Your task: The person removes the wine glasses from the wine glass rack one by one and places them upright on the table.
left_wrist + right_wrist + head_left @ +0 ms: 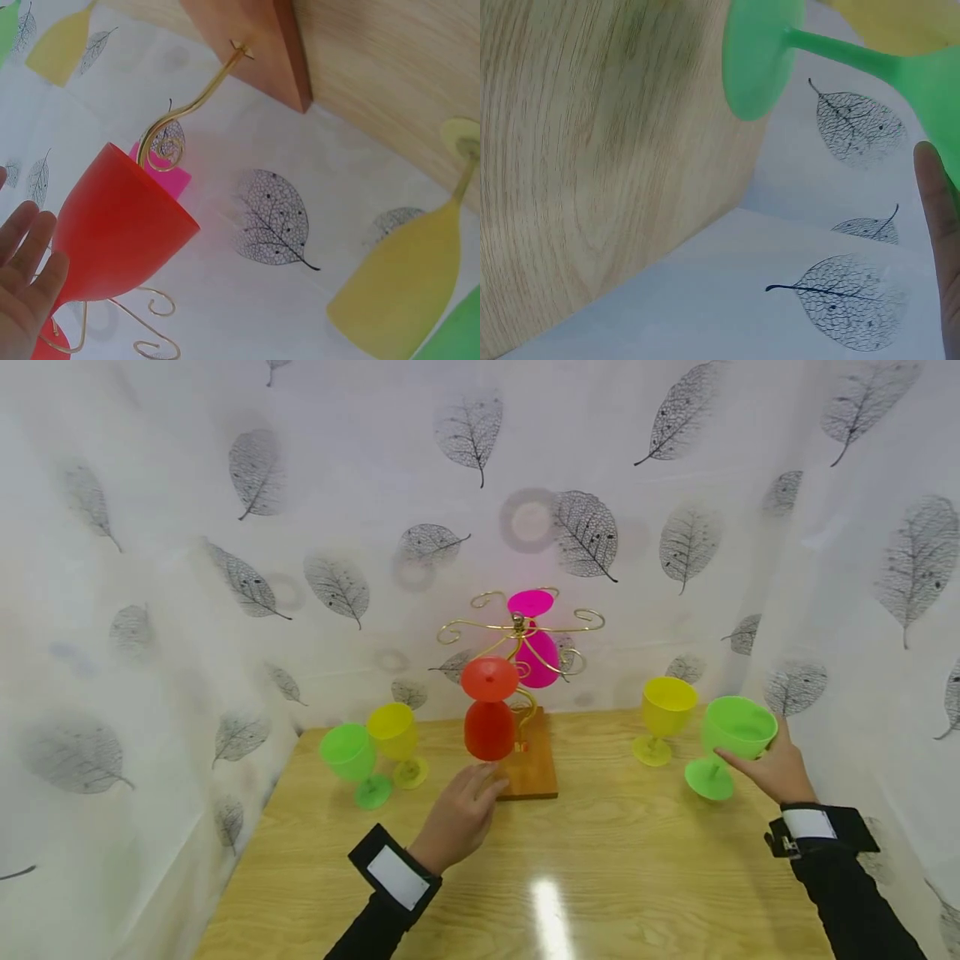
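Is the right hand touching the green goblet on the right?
Touching: the head view shows the right hand gripping the green goblet, thumb across its bowl.

I saw the left hand [21, 289], fingers loosely extended, right beside the bowl of a red goblet [120, 225], though I couldn't tell whether they touched. The goblet hung upside down, its rim towards a wooden base [266, 56], from which a gold pole [223, 75] curled up, a pink goblet [172, 180] half hidden behind. Nearby, a yellow goblet [409, 277] stood upright on the table [375, 60], part of a green goblet [459, 334] showing beside it
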`<state>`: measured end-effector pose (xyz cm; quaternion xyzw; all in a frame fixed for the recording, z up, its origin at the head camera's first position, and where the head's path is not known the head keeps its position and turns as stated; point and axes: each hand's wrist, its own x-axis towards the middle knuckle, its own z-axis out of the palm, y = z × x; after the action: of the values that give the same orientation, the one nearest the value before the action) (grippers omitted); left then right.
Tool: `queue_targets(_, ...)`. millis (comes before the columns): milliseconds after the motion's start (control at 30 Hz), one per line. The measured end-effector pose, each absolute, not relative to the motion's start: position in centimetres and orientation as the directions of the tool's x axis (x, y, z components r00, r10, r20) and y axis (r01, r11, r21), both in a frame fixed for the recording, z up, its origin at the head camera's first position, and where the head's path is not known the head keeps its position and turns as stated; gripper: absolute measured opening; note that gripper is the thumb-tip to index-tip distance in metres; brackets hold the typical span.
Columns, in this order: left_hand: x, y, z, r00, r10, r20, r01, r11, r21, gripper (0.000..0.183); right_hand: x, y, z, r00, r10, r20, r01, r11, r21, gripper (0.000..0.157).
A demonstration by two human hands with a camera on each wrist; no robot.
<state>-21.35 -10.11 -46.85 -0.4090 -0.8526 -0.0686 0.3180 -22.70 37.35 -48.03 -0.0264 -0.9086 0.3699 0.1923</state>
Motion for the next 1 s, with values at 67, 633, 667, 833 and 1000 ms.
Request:
queue_targets(67,-21.3,-10.2,-46.8,-0.472,0.653,0.592,0.739,0.659,-0.137,0.033,-23.9,37.9,-48.3,-0.932,0.218,0.290,-0.051,0.712,-0.700,0.095)
queue_targets(633,-21.1,-10.5,-47.2,-0.499,0.651,0.572,0.746,0.658,-0.098,0.033,-28.9,40.3,-50.6,-0.990,0.007,0.138,-0.113,0.538,-0.835,0.088)
queue_targets(667,-21.1,-10.5,-47.2,-0.502,0.649,0.571,0.747,0.658,-0.091,0.033,-28.9,40.3,-50.6,-0.990,-0.002,0.139,-0.118,0.537,-0.835,0.088)
queue_targets(833,-21.1,-10.5,-47.3,-0.526,0.646,0.553,0.750,0.659,-0.055,0.040,-28.7,40.1,-50.7,-0.992,0.007,0.124,-0.099,0.558,-0.824,0.093)
queue_targets(1000,-21.2,-10.5,-47.8,-0.544,0.649,0.532,0.746,0.665,-0.049,0.050,-27.3,39.8,-49.4,-0.982,0.092,0.164,-0.077,0.597,-0.798,0.102)
